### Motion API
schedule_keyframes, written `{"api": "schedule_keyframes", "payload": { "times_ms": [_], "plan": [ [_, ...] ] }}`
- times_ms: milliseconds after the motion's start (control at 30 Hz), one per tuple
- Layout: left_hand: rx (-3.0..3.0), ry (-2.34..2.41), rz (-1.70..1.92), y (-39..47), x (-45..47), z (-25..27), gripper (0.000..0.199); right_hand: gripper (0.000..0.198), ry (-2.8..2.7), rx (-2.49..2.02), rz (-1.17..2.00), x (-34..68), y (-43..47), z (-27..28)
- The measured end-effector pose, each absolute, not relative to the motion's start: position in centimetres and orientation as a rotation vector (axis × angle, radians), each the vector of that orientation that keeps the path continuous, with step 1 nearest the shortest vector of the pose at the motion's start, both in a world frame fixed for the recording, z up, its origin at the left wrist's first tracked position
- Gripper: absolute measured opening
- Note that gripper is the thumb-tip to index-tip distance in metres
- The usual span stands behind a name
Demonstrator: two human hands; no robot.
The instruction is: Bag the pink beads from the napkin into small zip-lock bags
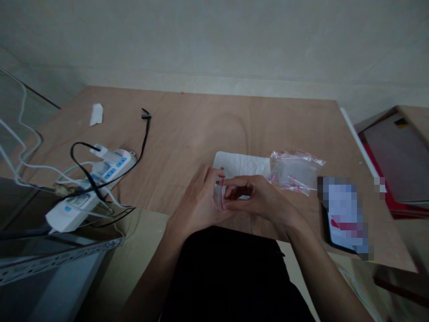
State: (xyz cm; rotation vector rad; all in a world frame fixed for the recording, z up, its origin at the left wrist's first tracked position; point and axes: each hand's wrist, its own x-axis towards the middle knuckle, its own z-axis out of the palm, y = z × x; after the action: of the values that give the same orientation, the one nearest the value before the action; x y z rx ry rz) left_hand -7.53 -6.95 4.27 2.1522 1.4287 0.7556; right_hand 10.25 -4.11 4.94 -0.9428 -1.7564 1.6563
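Observation:
Between my hands is a small clear zip-lock bag [219,197] with a red line along its seal. My left hand [199,199] holds the bag from its left side, fingers curled round it. The fingers of my right hand [256,197] pinch the bag at its red-lined edge. A white tissue or cloth [243,164] lies flat on the table just beyond my hands. To its right, touching its edge, rests a stack of clear zip-lock bags [295,171] with red seals. Whether anything is inside the held bag cannot be made out.
A phone [345,214] lies at the right on the wooden table [187,129]. On the left, a white power strip [110,172] carries plugs and tangled cables, with a black cord [146,134] reaching inward. A white scrap [97,114] lies at the back left. A wall stands behind.

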Motion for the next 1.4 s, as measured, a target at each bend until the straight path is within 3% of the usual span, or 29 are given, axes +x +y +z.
{"api": "schedule_keyframes", "payload": {
  "times_ms": [167, 267, 367, 700, 933, 1067, 1400],
  "plan": [
    [2.254, 1.500, 0.768, -7.1, -8.5, 3.8, 0.036, 0.021, -1.876, -1.021, 1.281, 10.6, -3.2, 4.3],
    [2.253, 1.552, 0.917, -7.0, -9.5, 3.4, 0.038, 0.021, -2.019, -1.206, 0.863, 10.4, -1.4, 2.7],
    [2.223, 1.558, 1.002, -6.9, -10.2, 3.3, 0.040, 0.025, -2.204, -1.206, 0.696, 9.5, 0.3, 0.9],
    [2.158, 1.541, 0.976, -7.0, -10.9, 3.0, 0.038, 0.024, -2.314, -1.103, 0.661, 8.2, 2.2, -0.6],
    [1.952, 1.558, 1.093, -6.5, -9.1, 2.6, 0.041, 0.014, -2.005, -1.064, 0.725, 7.7, -2.4, 5.7],
    [1.814, 1.418, 1.185, -6.1, -7.5, 2.1, 0.044, 0.016, -2.100, -0.993, 0.764, 7.6, -4.7, 8.9],
    [1.710, 1.266, 1.359, -6.0, -5.9, 0.9, 0.049, 0.015, -2.406, -0.981, 0.749, 8.8, -4.9, 9.3]
  ]
}}
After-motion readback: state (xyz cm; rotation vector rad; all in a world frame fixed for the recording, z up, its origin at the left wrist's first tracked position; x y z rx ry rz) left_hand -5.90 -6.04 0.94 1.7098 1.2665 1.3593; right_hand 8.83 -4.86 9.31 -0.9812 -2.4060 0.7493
